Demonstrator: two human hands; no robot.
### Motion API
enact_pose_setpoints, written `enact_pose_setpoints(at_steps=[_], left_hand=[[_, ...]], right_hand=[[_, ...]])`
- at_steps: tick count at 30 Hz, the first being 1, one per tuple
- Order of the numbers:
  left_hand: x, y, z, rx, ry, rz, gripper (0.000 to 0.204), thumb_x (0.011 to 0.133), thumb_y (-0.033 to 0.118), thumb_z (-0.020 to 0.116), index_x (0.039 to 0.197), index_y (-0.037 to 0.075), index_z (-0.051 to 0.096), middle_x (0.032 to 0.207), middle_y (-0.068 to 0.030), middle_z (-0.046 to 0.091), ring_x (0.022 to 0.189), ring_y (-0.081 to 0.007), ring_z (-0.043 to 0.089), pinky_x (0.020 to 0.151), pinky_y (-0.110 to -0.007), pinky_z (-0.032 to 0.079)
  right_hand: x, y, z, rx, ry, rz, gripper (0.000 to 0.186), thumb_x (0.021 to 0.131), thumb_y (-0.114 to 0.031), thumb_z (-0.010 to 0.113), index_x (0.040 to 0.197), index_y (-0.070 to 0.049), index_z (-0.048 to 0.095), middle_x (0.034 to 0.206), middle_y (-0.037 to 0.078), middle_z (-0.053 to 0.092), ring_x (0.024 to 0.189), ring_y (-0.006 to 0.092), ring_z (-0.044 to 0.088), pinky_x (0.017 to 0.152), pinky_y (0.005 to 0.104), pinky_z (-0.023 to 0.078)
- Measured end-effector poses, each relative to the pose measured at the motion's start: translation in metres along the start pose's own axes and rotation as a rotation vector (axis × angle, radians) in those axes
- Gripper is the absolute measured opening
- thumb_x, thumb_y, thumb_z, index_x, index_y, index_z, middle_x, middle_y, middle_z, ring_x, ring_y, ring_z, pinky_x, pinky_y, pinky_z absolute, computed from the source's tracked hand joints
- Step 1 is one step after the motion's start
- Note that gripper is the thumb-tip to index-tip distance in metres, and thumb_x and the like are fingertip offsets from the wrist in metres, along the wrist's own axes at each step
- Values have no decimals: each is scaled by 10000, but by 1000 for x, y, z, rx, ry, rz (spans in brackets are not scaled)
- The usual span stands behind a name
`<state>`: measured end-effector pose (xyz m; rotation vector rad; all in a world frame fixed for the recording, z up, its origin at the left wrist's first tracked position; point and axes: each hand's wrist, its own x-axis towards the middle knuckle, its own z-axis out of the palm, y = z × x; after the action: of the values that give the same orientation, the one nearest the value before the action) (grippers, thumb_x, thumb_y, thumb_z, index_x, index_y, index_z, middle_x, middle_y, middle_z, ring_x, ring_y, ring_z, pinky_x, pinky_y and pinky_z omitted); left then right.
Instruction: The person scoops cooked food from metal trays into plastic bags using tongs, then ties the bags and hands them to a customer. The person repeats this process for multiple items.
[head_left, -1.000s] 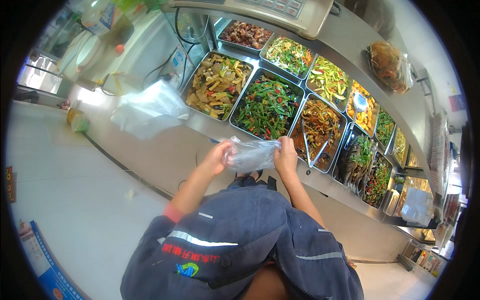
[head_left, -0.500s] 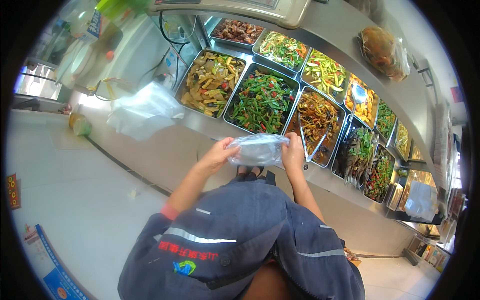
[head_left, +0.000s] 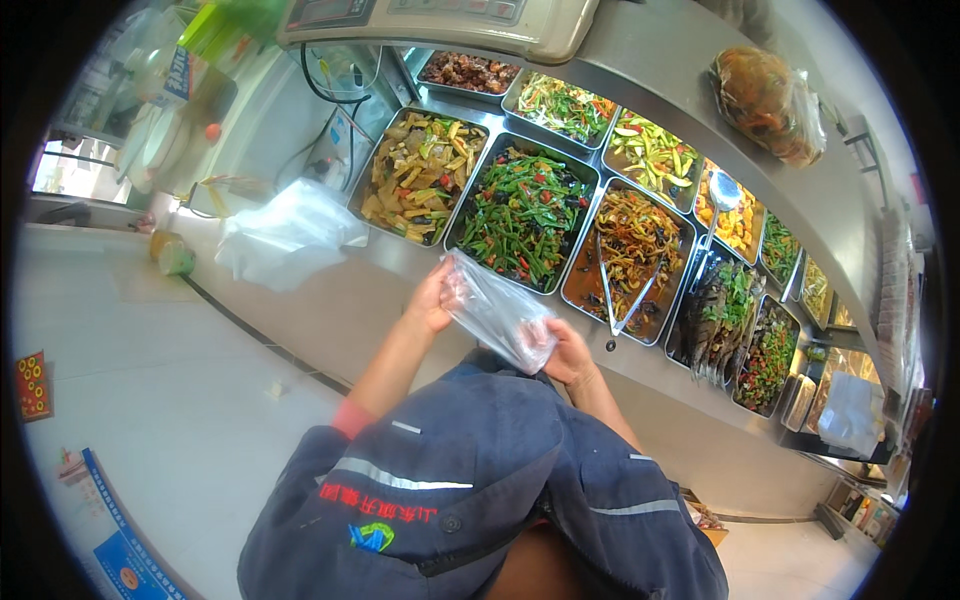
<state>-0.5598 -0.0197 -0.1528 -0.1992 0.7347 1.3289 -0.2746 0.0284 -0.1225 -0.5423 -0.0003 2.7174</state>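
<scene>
A thin clear plastic bag is stretched on a slant between my two hands, in front of the steel counter. My left hand grips its upper left end, just below the tray of green beans with red pepper. My right hand is closed on its lower right end, below the tray of brown stir-fry with metal tongs.
Further food trays run along the counter, one with a spoon. A pile of clear bags lies to the left. Above sit a scale and a bagged bundle of food. Pale floor shows at lower left.
The bag has gone from level to slanted: my left hand has moved up, and my right hand has come down and slightly left. Both still hold it.
</scene>
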Motion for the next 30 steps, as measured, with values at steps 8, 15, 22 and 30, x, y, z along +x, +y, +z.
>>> enact_pose_setpoints(at_steps=[8, 15, 22, 30], left_hand=[[-28, -24, 67, 149, -137, -491, 481, 1070, 496, 437, 1160, 58, 614, 658, 26, 525, 452, -42, 418, 347, -189, 282], [-37, -2, 84, -151, -699, -579, 592, 1058, 499, 451, 1336, -21, 512, 685, -3, 508, 515, -100, 411, 415, -226, 271], [-8, 25, 76, -471, -512, -200, 484, 1056, 500, 457, 1037, 83, 702, 870, -81, 647, 682, -189, 549, 613, -314, 457], [24, 33, 51, -458, -54, 54, 573, 1107, 439, 272, 1260, -1, 605, 1224, -193, 671, 1137, -348, 659, 994, -494, 561]], right_hand=[[42, -55, 16, 74, -161, -601, 367, 971, -30, 535, 1325, -111, 590, 1238, 99, 653, 1135, 284, 638, 966, 479, 542], [52, -40, 26, 277, -227, -596, 581, 861, -23, 507, 1429, -139, 544, 1236, 97, 650, 1106, 294, 642, 937, 439, 561], [50, -27, 20, 310, -180, -549, 376, 891, -229, 509, 1198, -50, 633, 1083, 166, 691, 970, 251, 674, 695, 365, 576], [83, -8, 26, 437, 43, -647, 496, 1064, -319, 334, 1410, -9, 508, 1301, 168, 632, 1155, 336, 638, 933, 431, 588]])
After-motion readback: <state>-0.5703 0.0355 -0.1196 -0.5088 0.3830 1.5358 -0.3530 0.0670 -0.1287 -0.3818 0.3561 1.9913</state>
